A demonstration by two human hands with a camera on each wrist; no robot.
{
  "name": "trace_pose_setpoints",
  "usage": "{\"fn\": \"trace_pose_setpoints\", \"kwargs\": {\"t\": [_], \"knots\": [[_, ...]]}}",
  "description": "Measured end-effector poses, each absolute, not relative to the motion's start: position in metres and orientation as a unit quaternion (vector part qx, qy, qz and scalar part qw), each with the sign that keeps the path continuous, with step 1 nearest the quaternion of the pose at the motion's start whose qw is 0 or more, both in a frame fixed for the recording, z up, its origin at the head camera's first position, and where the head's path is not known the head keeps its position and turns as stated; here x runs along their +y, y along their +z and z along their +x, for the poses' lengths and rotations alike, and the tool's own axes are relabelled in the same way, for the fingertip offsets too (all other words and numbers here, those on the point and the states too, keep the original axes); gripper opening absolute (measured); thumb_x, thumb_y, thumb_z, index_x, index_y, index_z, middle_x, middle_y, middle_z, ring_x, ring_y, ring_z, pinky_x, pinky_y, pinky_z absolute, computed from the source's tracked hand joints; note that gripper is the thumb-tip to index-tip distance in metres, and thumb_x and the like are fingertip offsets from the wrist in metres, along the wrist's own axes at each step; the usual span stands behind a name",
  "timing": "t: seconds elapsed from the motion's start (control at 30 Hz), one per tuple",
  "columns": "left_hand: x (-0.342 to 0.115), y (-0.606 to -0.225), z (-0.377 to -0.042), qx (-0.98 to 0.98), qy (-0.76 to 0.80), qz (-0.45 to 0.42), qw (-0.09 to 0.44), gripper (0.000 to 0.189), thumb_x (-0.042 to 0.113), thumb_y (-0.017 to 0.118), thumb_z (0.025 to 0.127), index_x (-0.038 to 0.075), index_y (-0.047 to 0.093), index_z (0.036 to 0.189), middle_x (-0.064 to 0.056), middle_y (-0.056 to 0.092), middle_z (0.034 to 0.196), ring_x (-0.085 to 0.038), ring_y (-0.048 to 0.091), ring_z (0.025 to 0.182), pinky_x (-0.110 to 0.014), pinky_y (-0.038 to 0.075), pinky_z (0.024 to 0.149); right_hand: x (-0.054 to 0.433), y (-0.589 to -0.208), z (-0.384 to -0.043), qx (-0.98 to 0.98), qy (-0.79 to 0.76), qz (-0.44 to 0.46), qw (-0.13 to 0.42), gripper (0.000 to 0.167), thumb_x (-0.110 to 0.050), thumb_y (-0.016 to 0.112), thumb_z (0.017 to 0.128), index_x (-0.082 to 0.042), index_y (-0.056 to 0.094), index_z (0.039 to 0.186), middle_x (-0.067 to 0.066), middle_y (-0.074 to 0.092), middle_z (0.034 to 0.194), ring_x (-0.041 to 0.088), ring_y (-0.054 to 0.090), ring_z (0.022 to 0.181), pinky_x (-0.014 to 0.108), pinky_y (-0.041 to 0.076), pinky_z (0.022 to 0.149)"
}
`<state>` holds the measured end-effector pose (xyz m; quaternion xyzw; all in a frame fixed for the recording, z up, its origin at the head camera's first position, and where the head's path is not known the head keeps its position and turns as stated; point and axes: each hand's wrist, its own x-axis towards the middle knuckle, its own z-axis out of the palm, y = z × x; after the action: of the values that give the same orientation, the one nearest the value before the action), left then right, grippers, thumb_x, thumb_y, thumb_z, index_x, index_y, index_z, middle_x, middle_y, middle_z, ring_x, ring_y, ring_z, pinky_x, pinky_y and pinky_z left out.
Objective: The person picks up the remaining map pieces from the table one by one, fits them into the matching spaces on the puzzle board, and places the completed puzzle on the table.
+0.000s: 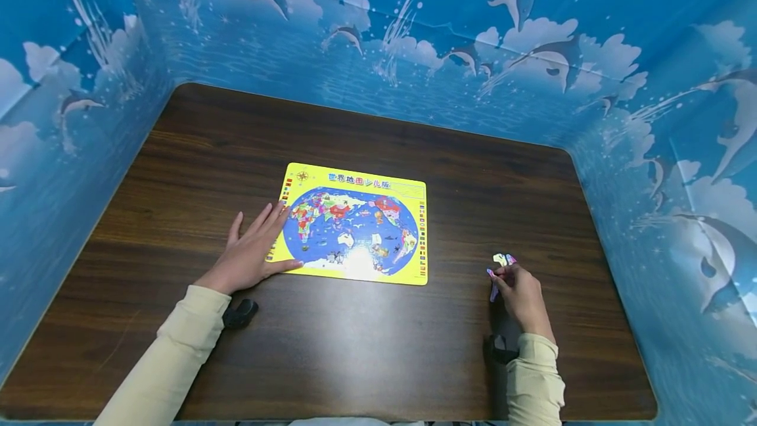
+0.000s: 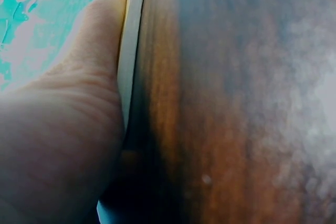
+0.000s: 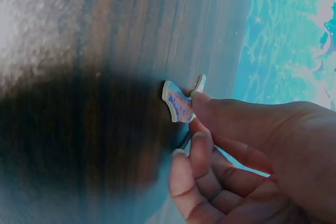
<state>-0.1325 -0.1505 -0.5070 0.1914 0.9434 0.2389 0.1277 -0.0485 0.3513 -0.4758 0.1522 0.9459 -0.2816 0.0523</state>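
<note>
A world-map jigsaw puzzle point(image 1: 422, 235) with a yellow border lies on the dark wooden table. My left hand point(image 1: 251, 254) rests on its left side with fingers spread, the thumb along the lower border. In the left wrist view the thumb point(image 2: 97, 30) lies along the board's pale edge. Well to the right of the board, my right hand point(image 1: 522, 296) pinches a small puzzle piece point(image 3: 179, 104) between thumb and index finger; it has a blue and pinkish printed face. Another piece point(image 1: 501, 259), pale and yellowish, shows just beyond the fingertips, partly hidden by the hand.
The brown wooden table point(image 1: 461, 183) has rounded far corners. Blue curtains point(image 1: 367, 71) printed with dolphins and clouds surround it on the back and both sides. Black wrist devices point(image 1: 240, 314) sit under both cream sleeves point(image 1: 535, 380).
</note>
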Motion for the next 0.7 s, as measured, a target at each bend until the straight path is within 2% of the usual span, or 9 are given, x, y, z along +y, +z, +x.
{"fn": "trace_pose_setpoints", "kwargs": {"t": [0.27,0.5,0.7], "knots": [[-0.150,-0.506,-0.133,0.942,0.242,0.192,0.133,0.114,0.064,0.072,0.088,0.007,0.013,0.166,-0.017,0.007,0.173,-0.039,0.002,0.159,-0.068,-0.014,0.118,0.342,-0.470,-0.041,0.947,-0.271,0.170,0.036,0.026,-0.011,0.076,0.094,0.011,0.067,0.104,0.028,0.073,0.100,0.040,0.071,0.092,0.051,0.055,0.079],[-0.152,-0.509,-0.134,0.944,0.243,0.187,0.123,0.113,0.064,0.072,0.088,0.008,0.013,0.166,-0.016,0.007,0.173,-0.039,0.002,0.159,-0.068,-0.013,0.119,0.328,-0.462,-0.045,0.933,-0.283,0.216,0.053,0.009,-0.001,0.072,0.093,0.008,0.070,0.094,0.023,0.073,0.090,0.030,0.065,0.077,0.037,0.050,0.064],[-0.151,-0.509,-0.133,0.942,0.244,0.191,0.127,0.114,0.063,0.073,0.087,0.008,0.013,0.166,-0.016,0.007,0.173,-0.039,0.002,0.159,-0.069,-0.013,0.118,0.324,-0.464,-0.047,0.926,-0.287,0.237,0.068,0.010,-0.002,0.069,0.096,0.008,0.069,0.097,0.023,0.071,0.093,0.028,0.062,0.079,0.032,0.047,0.063]]}}
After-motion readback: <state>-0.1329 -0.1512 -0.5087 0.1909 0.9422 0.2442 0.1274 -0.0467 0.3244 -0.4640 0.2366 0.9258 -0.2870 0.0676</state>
